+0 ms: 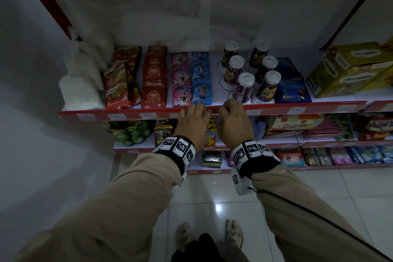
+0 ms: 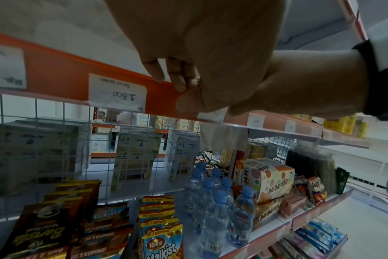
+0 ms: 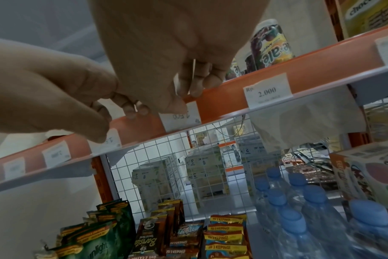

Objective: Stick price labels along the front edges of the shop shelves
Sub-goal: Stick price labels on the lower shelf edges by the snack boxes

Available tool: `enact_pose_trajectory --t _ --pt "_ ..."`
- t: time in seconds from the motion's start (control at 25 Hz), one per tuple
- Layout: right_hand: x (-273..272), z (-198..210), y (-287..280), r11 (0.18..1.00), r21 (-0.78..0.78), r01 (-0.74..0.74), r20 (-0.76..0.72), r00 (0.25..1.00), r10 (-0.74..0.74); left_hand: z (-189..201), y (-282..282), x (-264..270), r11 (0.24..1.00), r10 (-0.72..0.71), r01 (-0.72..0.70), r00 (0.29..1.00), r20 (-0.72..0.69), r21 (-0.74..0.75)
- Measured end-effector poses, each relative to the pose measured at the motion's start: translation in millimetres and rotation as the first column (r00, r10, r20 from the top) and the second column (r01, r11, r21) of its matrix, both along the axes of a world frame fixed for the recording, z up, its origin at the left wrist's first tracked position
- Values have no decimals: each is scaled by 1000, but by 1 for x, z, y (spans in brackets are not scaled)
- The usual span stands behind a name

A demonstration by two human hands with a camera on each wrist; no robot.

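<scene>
Both hands sit side by side on the red front edge (image 1: 131,114) of the middle shelf, at about 12 o'clock from the person's feet. The left hand (image 1: 192,122) curls its fingers (image 2: 177,77) over the top lip of the glossy strip, thumb pressed under it. The right hand (image 1: 232,121), just beside it at 3 o'clock, pinches a thin white paper label (image 3: 182,114) between thumb and bent fingers, flat against the strip; printed digits show on it, upside down. Another slip, seen edge-on, stands between its fingers (image 3: 197,82).

More rectangular paper labels line the strip: one marked 1.500 (image 2: 117,92) at the left hand's 9 o'clock, one marked 2.000 (image 3: 267,92) at the right hand's 3 o'clock.

On the shelf above the strip stand cylindrical cups (image 1: 244,85) with white lids and flat foil sachets (image 1: 181,83). Below, clear plastic bottles (image 2: 213,198) with blue caps stand before a white wire grid (image 2: 62,122).
</scene>
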State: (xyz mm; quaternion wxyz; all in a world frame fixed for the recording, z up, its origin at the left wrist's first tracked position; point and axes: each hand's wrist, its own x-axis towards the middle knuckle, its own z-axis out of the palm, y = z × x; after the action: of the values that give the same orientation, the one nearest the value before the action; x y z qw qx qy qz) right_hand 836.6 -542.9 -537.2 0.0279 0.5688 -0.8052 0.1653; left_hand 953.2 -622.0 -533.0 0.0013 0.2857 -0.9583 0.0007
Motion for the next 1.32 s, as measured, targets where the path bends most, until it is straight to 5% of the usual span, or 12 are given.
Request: enact_pose_trajectory --t 0.28,0.44,0.52,0.6,0.68,0.76,0.92,1.08,1.16,1.32 --pt "-13 13 -11 995 101 23 51 998 -29 -2 -9 12 994 -59 68 994 -91 91" --pt "-12 20 -12 974 -169 154 349 933 -87 5 -15 15 958 26 47 968 -249 283" --pt "-5 22 -14 903 -253 348 638 761 -114 7 -19 15 930 87 36 945 -316 365" --pt "3 22 -16 849 -216 482 877 479 -49 10 -20 13 910 151 9 924 -352 415" --pt "9 21 -16 835 -159 527 968 251 26 12 -20 10 888 217 -16 896 -387 460" --pt "13 18 -14 852 -145 504 977 211 42 13 -21 9 872 255 -24 875 -412 489" --pt "15 11 -10 886 -155 437 958 285 28 13 -22 9 892 234 -44 896 -378 449" --pt "0 21 -6 960 -247 134 633 772 55 15 -18 8 955 148 -67 952 -267 288" --pt "-12 29 -9 990 -133 -52 365 926 98 15 -18 8 974 129 -81 967 -221 213" --pt "-23 34 -11 986 -153 -62 335 936 111 16 -16 11 981 126 -87 966 -225 176"
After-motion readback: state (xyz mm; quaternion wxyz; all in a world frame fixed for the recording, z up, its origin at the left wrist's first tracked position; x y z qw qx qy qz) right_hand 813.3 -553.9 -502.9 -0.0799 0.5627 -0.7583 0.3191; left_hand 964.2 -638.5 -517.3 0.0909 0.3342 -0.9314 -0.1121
